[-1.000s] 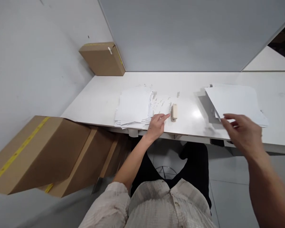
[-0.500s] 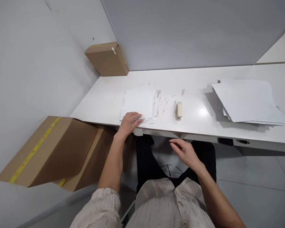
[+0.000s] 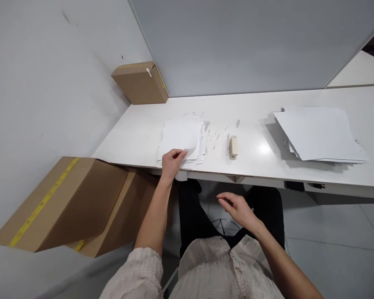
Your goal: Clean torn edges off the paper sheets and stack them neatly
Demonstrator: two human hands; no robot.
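My left hand (image 3: 172, 162) is at the front edge of a pile of white paper. Thumb and fingers pinch the near right corner of the top sheet (image 3: 182, 131), and that corner curls up off the pile. Over my lap, below the table edge, hovers my right hand (image 3: 235, 207). Its fingers are loosely bent with a gap to the thumb, and nothing shows between them. A cream stapler (image 3: 233, 147) lies to the right of the pile.
A larger uneven stack of paper (image 3: 318, 133) lies on the right of the white table (image 3: 252, 112). Paper scraps are scattered near the stapler. One cardboard box (image 3: 140, 83) stands in the back left corner; taped cardboard boxes (image 3: 81, 199) sit left of my legs.
My left hand has gone from resting with fingers stretched on the pile to pinching the top sheet's corner and lifting it. My right hand has shifted slightly left and down.
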